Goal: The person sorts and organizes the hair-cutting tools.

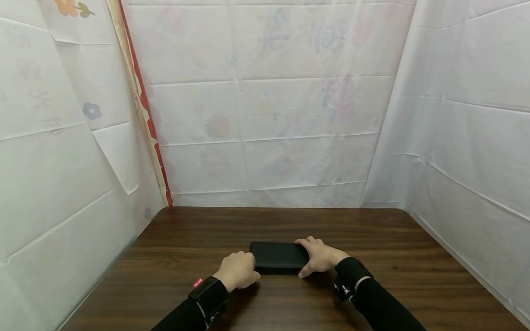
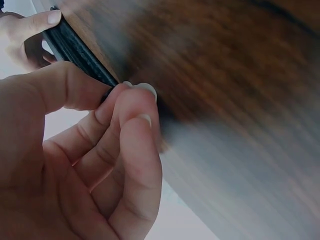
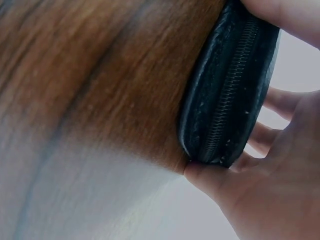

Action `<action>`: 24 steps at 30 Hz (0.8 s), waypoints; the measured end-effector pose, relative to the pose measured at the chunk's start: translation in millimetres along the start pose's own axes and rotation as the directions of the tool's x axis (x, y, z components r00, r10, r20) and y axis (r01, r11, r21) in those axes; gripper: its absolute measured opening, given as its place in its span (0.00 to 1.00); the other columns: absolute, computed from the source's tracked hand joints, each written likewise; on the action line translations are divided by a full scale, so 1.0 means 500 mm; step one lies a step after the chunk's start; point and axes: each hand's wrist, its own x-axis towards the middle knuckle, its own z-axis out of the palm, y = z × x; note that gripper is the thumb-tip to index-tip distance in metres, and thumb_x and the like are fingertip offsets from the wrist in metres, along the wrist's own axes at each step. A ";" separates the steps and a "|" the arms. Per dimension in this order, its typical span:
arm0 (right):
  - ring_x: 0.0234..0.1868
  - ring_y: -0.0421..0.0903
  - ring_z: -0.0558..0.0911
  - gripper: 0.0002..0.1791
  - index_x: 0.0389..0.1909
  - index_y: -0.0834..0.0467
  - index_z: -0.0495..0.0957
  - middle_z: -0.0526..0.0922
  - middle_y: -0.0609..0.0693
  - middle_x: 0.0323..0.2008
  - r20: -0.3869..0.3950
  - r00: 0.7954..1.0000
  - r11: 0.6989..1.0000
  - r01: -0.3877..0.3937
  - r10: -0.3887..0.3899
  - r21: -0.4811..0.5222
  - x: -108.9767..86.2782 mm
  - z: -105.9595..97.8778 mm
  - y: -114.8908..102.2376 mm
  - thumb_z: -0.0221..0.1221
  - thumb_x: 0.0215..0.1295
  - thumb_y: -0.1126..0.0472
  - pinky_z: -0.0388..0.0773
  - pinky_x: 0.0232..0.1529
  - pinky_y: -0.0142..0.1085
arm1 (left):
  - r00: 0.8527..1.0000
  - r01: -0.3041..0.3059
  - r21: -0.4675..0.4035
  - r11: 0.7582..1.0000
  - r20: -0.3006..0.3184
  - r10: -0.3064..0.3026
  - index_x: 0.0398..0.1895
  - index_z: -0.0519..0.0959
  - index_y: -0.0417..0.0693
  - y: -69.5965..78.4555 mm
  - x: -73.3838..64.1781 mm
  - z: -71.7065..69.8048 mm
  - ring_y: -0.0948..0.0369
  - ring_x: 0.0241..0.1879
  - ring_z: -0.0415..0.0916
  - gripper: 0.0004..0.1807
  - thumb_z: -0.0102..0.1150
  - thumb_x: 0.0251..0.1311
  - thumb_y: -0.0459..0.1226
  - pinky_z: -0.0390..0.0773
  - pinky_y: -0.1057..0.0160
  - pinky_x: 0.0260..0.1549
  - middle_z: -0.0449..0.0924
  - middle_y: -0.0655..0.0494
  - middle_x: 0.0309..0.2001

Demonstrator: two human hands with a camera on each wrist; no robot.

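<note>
A black zip wallet lies flat on the wooden table in the head view. My left hand is at its left end; in the left wrist view the thumb and curled fingers pinch the wallet's end. Those fingertips cover what they hold, so I cannot tell whether it is the zip pull or the corner. Around the right end my right hand grips the wallet, thumb on the near side and fingers on the far side. The closed zipper teeth run along the edge in the right wrist view.
The dark wooden table spreads around the wallet. White sheets hang as a back wall, a left wall and a right wall. A red-edged strip runs down the back left corner.
</note>
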 end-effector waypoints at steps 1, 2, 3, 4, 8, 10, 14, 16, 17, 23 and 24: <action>0.64 0.56 0.67 0.52 0.75 0.54 0.63 0.68 0.54 0.65 0.001 1.000 1.000 0.000 0.000 0.000 0.000 0.000 0.000 0.78 0.50 0.51 0.69 0.60 0.55 | 1.000 0.000 -0.001 1.000 0.002 0.000 0.16 0.75 0.52 -0.001 0.001 0.000 0.62 0.15 0.65 0.17 0.67 0.61 0.40 0.61 0.63 0.19 0.68 0.59 0.14; 0.64 0.56 0.67 0.52 0.75 0.54 0.63 0.68 0.53 0.65 0.001 1.000 1.000 0.000 0.000 -0.001 0.000 0.000 0.001 0.78 0.50 0.51 0.70 0.60 0.55 | 1.000 0.000 -0.004 1.000 0.004 0.000 0.16 0.76 0.52 -0.001 0.001 0.000 0.62 0.15 0.65 0.16 0.67 0.61 0.40 0.61 0.63 0.19 0.69 0.59 0.14; 0.64 0.57 0.67 0.52 0.75 0.54 0.63 0.68 0.54 0.65 0.002 1.000 1.000 0.000 0.000 0.001 0.000 0.000 0.001 0.78 0.50 0.51 0.69 0.60 0.55 | 1.000 -0.001 -0.002 1.000 0.004 0.001 0.17 0.76 0.52 -0.002 0.002 0.000 0.62 0.15 0.65 0.15 0.67 0.61 0.40 0.62 0.63 0.19 0.69 0.59 0.15; 0.64 0.56 0.66 0.52 0.75 0.54 0.63 0.68 0.53 0.65 0.003 1.000 1.000 0.000 0.000 0.002 0.000 0.000 0.001 0.78 0.50 0.51 0.69 0.60 0.55 | 1.000 -0.003 0.000 1.000 0.005 0.003 0.18 0.77 0.51 -0.002 0.002 -0.001 0.62 0.16 0.66 0.14 0.67 0.60 0.40 0.63 0.62 0.20 0.70 0.59 0.15; 0.65 0.57 0.66 0.52 0.75 0.54 0.63 0.68 0.54 0.65 0.006 1.000 1.000 -0.002 0.002 0.008 0.000 -0.001 0.000 0.78 0.50 0.52 0.69 0.60 0.56 | 1.000 -0.012 0.005 1.000 0.005 0.012 0.20 0.79 0.50 -0.006 0.006 -0.002 0.62 0.18 0.67 0.11 0.67 0.60 0.39 0.65 0.62 0.21 0.71 0.60 0.17; 0.65 0.57 0.66 0.52 0.75 0.54 0.63 0.68 0.54 0.65 0.008 1.000 1.000 -0.001 0.001 0.006 0.000 -0.002 -0.001 0.78 0.50 0.51 0.69 0.60 0.55 | 1.000 -0.010 0.004 1.000 0.008 0.010 0.19 0.78 0.51 -0.007 0.006 -0.002 0.62 0.17 0.66 0.12 0.67 0.59 0.39 0.64 0.62 0.21 0.70 0.60 0.17; 0.64 0.57 0.67 0.52 0.75 0.55 0.63 0.68 0.54 0.65 0.005 1.000 1.000 0.001 -0.001 0.003 0.000 -0.002 -0.002 0.78 0.50 0.51 0.70 0.60 0.55 | 1.000 -0.004 -0.003 1.000 0.011 0.005 0.16 0.76 0.52 -0.010 0.006 -0.002 0.62 0.16 0.63 0.15 0.66 0.60 0.39 0.60 0.62 0.20 0.67 0.60 0.15; 0.64 0.57 0.67 0.52 0.75 0.55 0.63 0.68 0.54 0.65 0.002 1.000 1.000 0.000 0.000 -0.002 0.000 -0.002 -0.001 0.78 0.50 0.51 0.70 0.60 0.55 | 1.000 -0.005 -0.002 1.000 0.009 0.005 0.15 0.75 0.52 -0.011 0.007 -0.001 0.62 0.16 0.62 0.16 0.65 0.60 0.39 0.60 0.63 0.20 0.66 0.60 0.15; 0.64 0.57 0.67 0.52 0.75 0.55 0.63 0.68 0.54 0.65 0.002 1.000 1.000 0.000 0.000 -0.001 0.000 -0.002 -0.001 0.78 0.50 0.51 0.70 0.60 0.55 | 1.000 -0.005 -0.001 1.000 0.008 0.005 0.15 0.75 0.52 -0.011 0.007 -0.001 0.63 0.16 0.62 0.16 0.66 0.60 0.39 0.60 0.63 0.20 0.66 0.60 0.15; 0.65 0.57 0.66 0.52 0.75 0.54 0.63 0.68 0.54 0.65 0.005 1.000 1.000 -0.004 0.004 -0.004 0.003 0.000 0.001 0.78 0.50 0.51 0.69 0.60 0.56 | 1.000 0.001 -0.001 1.000 -0.004 -0.001 0.13 0.72 0.53 -0.018 0.009 0.005 0.63 0.15 0.60 0.18 0.65 0.59 0.39 0.58 0.63 0.19 0.63 0.61 0.14; 0.65 0.56 0.66 0.52 0.75 0.54 0.63 0.68 0.54 0.65 0.006 1.000 1.000 -0.005 0.005 -0.004 0.004 0.000 0.001 0.78 0.50 0.51 0.69 0.60 0.56 | 1.000 0.000 -0.002 1.000 -0.005 0.000 0.13 0.72 0.53 -0.020 0.010 0.006 0.63 0.14 0.60 0.19 0.65 0.59 0.39 0.58 0.63 0.19 0.62 0.61 0.13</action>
